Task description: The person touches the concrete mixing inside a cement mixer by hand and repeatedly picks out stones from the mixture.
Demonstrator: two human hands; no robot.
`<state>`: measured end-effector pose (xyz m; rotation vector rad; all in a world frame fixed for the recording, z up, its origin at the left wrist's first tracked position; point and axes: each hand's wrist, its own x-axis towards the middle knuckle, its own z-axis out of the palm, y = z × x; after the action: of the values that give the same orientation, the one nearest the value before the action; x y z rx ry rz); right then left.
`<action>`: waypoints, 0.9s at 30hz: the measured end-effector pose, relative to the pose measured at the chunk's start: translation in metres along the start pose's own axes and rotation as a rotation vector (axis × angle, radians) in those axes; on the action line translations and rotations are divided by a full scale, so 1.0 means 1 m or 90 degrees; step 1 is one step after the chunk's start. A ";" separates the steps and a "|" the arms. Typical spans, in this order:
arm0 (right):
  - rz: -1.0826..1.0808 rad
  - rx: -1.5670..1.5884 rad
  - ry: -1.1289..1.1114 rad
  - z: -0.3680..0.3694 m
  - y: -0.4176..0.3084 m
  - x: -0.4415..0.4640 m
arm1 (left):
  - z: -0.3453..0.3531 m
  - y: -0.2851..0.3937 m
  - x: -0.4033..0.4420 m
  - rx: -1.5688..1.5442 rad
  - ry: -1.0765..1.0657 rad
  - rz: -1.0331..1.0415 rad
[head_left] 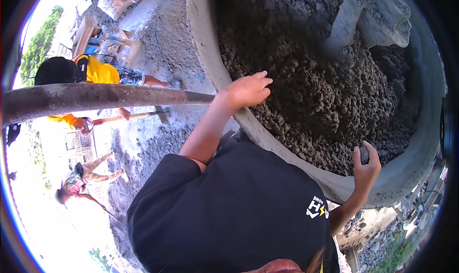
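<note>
The wide, pale-rimmed mixer drum (203,38) opens in front of me, filled with dark grey, crumbly concrete mix (330,105). My left hand (246,89) reaches over the near rim, with its fingers loosely stretched above the mix and nothing held in them. Inside the lower right side of the drum, my right hand (367,165) pinches a small grey lump (365,154) between thumb and fingers. Whether that lump is stone or clotted mix, I cannot tell. A mix-coated mixing paddle (382,22) juts into the drum at the top right.
A long metal pole (105,97) crosses the left side up to the rim. Beyond it, a co-worker in yellow (103,72) holds a long-handled tool (138,115). Another person (86,175) stands farther off. Scrap wood (86,33) and rubble lie around.
</note>
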<state>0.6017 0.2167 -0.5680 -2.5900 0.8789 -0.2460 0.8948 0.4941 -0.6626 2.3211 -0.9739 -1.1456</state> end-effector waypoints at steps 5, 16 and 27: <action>-0.016 -0.007 0.004 0.000 -0.004 0.002 | -0.010 0.004 -0.004 -0.017 0.249 0.111; -0.012 -0.011 0.009 0.007 -0.035 0.011 | -0.048 -0.004 -0.017 -0.043 0.650 0.146; -0.031 -0.006 0.032 0.035 -0.090 0.021 | -0.091 -0.052 -0.038 -0.067 0.779 0.270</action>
<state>0.6770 0.2803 -0.5616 -2.6269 0.8378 -0.3215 0.9729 0.5601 -0.6186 1.9901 -0.7657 0.4057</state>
